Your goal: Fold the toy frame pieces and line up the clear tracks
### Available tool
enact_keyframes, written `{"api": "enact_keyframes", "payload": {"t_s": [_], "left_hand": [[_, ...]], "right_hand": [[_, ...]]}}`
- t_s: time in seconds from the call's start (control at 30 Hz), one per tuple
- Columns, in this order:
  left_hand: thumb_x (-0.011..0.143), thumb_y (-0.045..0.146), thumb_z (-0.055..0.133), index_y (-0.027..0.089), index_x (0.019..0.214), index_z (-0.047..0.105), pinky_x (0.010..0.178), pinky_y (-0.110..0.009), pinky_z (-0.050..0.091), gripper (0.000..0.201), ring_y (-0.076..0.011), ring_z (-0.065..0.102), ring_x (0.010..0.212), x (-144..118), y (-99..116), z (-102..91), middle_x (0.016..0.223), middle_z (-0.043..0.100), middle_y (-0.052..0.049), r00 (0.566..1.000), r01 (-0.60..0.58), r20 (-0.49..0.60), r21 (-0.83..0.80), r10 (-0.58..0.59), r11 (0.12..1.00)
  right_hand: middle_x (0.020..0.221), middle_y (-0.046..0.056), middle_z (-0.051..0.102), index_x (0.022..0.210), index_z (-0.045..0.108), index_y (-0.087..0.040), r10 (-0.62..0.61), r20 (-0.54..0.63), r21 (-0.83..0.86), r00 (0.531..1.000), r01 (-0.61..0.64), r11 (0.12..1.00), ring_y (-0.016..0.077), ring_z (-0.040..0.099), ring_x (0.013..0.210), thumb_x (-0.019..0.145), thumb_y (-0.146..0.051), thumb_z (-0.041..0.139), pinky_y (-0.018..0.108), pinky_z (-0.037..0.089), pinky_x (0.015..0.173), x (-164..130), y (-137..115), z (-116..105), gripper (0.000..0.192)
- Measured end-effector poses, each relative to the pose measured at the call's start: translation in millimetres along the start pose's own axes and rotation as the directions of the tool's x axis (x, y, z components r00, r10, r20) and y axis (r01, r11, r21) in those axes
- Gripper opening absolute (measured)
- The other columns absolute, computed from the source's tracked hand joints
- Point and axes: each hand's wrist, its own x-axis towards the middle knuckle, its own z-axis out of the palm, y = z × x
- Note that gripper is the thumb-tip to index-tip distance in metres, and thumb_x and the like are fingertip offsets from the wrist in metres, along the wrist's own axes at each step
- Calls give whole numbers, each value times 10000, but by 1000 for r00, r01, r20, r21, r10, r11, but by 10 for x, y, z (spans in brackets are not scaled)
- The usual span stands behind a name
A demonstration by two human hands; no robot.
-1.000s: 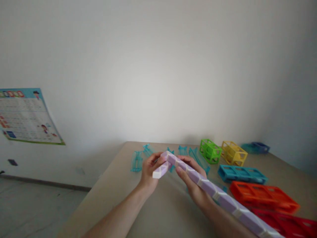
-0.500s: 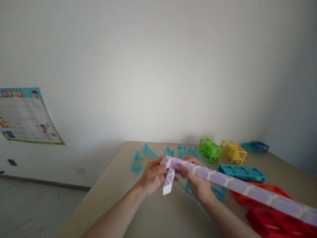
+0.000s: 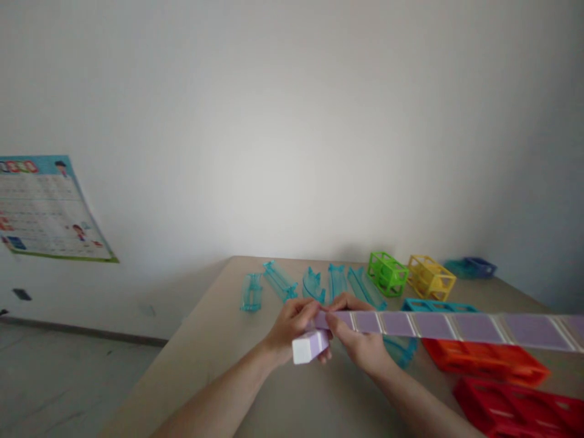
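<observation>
Both hands are closed on the lavender segmented stick, which is held above the counter. The left hand pinches it at the bend; the right hand grips the long run just beside that, thumb on the near face. From the hands, the long run stretches toward three o'clock and out of view, while the short arm's white end points toward seven. For good handling of this bend, the person would do well to grip either side of one joint, turn gently, and keep the long run clear of the red frame at four o'clock.
</observation>
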Motion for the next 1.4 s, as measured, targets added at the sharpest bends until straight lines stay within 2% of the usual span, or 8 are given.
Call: {"api": "enact_keyframes", "payload": {"t_s": [0.17, 0.27, 0.4, 0.53, 0.73, 1.03, 1.23, 1.4], "left_hand": [[806, 545, 516, 106, 699, 615, 347, -279, 484, 462, -170, 574, 430, 24, 1, -10, 552, 605, -61, 995, 69, 89, -194, -52, 979], [814, 497, 564, 136, 756, 626, 428, -257, 485, 371, -153, 573, 485, 24, 30, -28, 583, 603, -37, 982, -187, -12, -217, 189, 958], [779, 406, 661, 173, 835, 674, 645, -269, 480, 240, -164, 600, 729, -15, 80, -86, 867, 626, -55, 826, -559, -80, 7, 558, 829], [813, 416, 614, 183, 879, 714, 779, -321, 447, 262, -231, 577, 898, -115, 163, -134, 958, 612, -100, 698, -683, 36, 333, 715, 650], [845, 287, 575, 238, 1020, 725, 800, -349, 463, 235, -258, 584, 936, -205, 178, -121, 1033, 633, -111, 638, -661, 126, 595, 759, 457], [832, 272, 607, 242, 934, 747, 845, -311, 447, 176, -227, 596, 924, -107, 73, -6, 955, 674, -74, 599, -549, -169, 624, 783, 555], [840, 330, 598, 201, 882, 744, 770, -280, 454, 199, -221, 614, 851, -48, 63, 8, 898, 703, -65, 657, -479, -272, 569, 703, 668], [825, 377, 611, 192, 806, 735, 704, -259, 436, 223, -198, 590, 742, -13, 64, -90, 766, 695, -32, 612, -386, -403, 597, 680, 703]], "right_hand": [[493, -24, 615, 828, 549, -186, -19, -58, 19, 998, 20, 1000, 140, 566, 371, 836, -334, 645, 217, 385, 377, 28, 52, -8, 177], [535, -38, 609, 970, 560, -190, 5, -115, 96, 993, 7, 995, 84, 487, 380, 811, -336, 684, 178, 320, 376, 66, 81, -3, 249], [543, -40, 564, 979, 593, -167, 150, -167, 321, 974, -90, 943, 69, 427, 422, 736, -370, 750, 165, 306, 376, 94, 75, 46, 354], [592, -17, 592, 904, 633, -142, 248, -207, 472, 946, -125, 873, 94, 496, 483, 638, -293, 826, 188, 390, 407, 116, 0, 99, 362], [741, 15, 672, 924, 620, -162, 223, -158, 437, 962, -134, 889, 146, 588, 583, 621, -257, 835, 284, 502, 572, 133, -27, 123, 383], [893, 21, 664, 894, 597, -219, -147, -298, -10, 943, 151, 988, 204, 628, 860, 698, -199, 787, 339, 502, 782, 45, 89, 106, 274], [999, 54, 663, 920, 607, -240, -387, -108, -290, 916, 343, 893, 214, 641, 905, 794, -148, 681, 337, 511, 774, 52, 115, 28, 172], [1240, 121, 557, 1143, 590, -233, -374, 285, -418, 883, 466, 780, 288, 541, 1130, 813, -204, 612, 430, 433, 951, 35, 37, -55, 332]]}}
